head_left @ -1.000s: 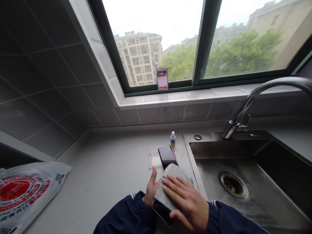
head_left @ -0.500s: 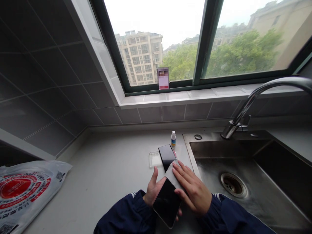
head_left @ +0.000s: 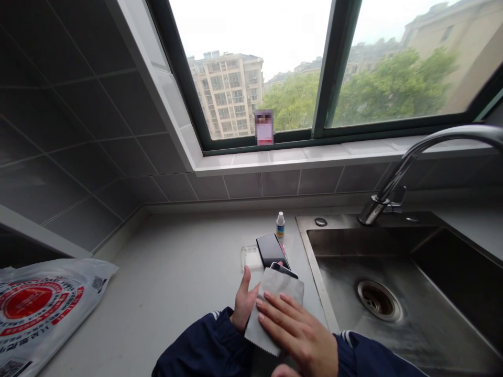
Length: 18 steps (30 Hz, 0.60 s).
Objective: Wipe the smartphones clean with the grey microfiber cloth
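Observation:
My left hand supports a smartphone from below, its thumb up along the side. A grey cleaning cloth with a zigzag edge lies over most of that phone, so only its far end shows. My right hand presses the cloth flat against the screen with its fingers extended. Just beyond, another dark phone rests on the counter, next to a clear phone case. Behind them stands a small white spray bottle with a blue and yellow label.
To the right is a steel sink with a curved faucet. A white plastic bag with red print lies on the counter at the left. A small pink card stands against the window.
My right hand has drawn the cloth toward me, from the phone's far end down over its screen. The cloth now hides most of the black screen that was bare before.

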### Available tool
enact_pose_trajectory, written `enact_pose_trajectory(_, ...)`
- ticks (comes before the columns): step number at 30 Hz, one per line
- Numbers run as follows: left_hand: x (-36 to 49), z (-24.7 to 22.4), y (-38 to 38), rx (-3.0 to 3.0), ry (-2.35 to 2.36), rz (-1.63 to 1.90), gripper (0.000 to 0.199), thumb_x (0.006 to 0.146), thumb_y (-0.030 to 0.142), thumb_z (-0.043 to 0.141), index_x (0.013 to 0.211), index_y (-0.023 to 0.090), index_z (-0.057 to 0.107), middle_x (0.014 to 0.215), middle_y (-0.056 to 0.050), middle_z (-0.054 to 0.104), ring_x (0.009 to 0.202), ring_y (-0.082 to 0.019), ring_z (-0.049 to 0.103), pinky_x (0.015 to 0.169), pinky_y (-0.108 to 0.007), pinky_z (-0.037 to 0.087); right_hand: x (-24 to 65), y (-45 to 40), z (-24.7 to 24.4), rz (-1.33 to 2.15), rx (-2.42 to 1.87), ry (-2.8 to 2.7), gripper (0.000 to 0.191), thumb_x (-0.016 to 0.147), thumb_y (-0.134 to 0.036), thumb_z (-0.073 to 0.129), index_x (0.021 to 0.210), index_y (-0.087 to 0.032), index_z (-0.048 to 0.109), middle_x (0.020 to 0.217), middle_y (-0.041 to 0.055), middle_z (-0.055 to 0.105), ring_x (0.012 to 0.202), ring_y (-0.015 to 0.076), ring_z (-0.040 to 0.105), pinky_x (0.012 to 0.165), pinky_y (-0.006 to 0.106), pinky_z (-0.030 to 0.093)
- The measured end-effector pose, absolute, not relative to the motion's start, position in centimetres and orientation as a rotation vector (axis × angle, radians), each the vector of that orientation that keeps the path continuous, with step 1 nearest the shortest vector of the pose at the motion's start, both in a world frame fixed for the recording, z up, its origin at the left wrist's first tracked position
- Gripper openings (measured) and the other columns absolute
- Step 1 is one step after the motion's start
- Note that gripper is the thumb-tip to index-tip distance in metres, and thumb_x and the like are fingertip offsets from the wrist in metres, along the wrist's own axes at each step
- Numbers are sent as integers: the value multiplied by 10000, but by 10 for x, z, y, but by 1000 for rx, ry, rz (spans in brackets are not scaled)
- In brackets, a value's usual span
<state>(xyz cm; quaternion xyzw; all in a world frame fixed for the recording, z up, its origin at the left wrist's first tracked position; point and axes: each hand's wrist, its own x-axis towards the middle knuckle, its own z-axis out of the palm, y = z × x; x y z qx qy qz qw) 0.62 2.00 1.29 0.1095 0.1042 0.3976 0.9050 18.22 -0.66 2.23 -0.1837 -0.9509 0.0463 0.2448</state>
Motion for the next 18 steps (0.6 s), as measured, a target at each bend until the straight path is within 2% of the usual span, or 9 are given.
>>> enact_pose_trajectory(2, 6, 16, 20, 230, 215, 804, 914, 821, 782, 286, 1461, 133, 366, 1157, -204, 636, 915, -267, 638, 850, -373, 434, 180, -9, 21, 71, -413, -2615, 656, 1019, -556, 219, 1417, -97, 467, 1540, 86, 343, 1446, 282, 272, 1172, 431, 297)
enact_pose_trajectory(5, 6, 18, 20, 256, 197, 810, 949, 795, 812, 275, 1478, 155, 335, 1248, -232, 599, 1020, -322, 627, 945, -441, 381, 177, -11, 17, -18, -351, -2628, 424, 1060, -297, 286, 1375, -135, 517, 1526, 42, 373, 1441, 235, 290, 1183, 380, 281)
enact_pose_trajectory(7, 6, 19, 19, 270, 198, 820, 961, 782, 832, 255, 1487, 182, 314, 1294, -239, 576, 1076, -341, 615, 998, -470, 333, 175, -11, 15, -54, -329, -2635, 388, 1049, -201, 311, 1364, -142, 529, 1520, 35, 382, 1438, 232, 295, 1183, 377, 281)
enact_pose_trajectory(10, 7, 20, 18, 285, 225, 834, 987, 773, 847, 225, 1484, 169, 320, 1312, -250, 564, 1102, -350, 610, 1030, -485, 301, 176, -11, 15, -59, -313, -2659, 413, 1056, -287, 310, 1385, -134, 507, 1526, 44, 368, 1440, 240, 291, 1172, 383, 307)
enact_pose_trajectory(14, 6, 18, 19, 276, 187, 812, 1010, 785, 832, 241, 1474, 99, 333, 1309, -248, 562, 1141, -328, 586, 1075, -443, 272, 180, -7, 21, 23, -392, -2665, 629, 1008, -556, 315, 1411, -99, 472, 1535, 78, 349, 1449, 265, 270, 1166, 425, 317)
enact_pose_trajectory(18, 7, 14, 19, 283, 172, 809, 917, 850, 758, 205, 1488, 106, 302, 1298, -206, 568, 1226, -288, 532, 1105, -378, 237, 189, 2, 26, 128, -602, -2616, 589, 1015, -474, 353, 1454, -86, 408, 1550, 101, 322, 1456, 286, 246, 1161, 470, 322)
